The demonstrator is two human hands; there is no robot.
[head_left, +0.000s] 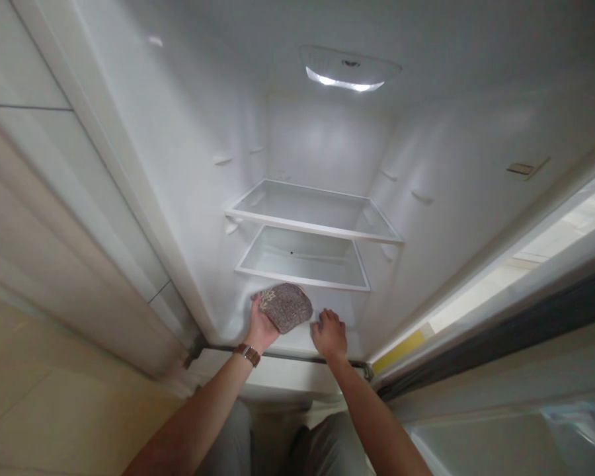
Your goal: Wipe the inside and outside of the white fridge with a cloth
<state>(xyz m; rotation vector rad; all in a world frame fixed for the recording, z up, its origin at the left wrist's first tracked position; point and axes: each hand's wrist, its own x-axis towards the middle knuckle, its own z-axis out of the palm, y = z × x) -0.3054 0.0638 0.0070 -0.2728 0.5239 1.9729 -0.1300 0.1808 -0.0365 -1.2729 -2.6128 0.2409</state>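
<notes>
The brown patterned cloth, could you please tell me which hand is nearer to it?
Left: the left hand holds the brown patterned cloth, while the right hand is apart, to its right.

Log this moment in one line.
left hand: holds patterned cloth | right hand: curled, beside cloth | refrigerator: open, lamp lit

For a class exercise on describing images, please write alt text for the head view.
A person's left hand holds what looks like a brownish patterned cloth inside a white fridge, with the right hand close beside it. Two clear framed shelves lie beyond the hands, under a lit lamp.
</notes>
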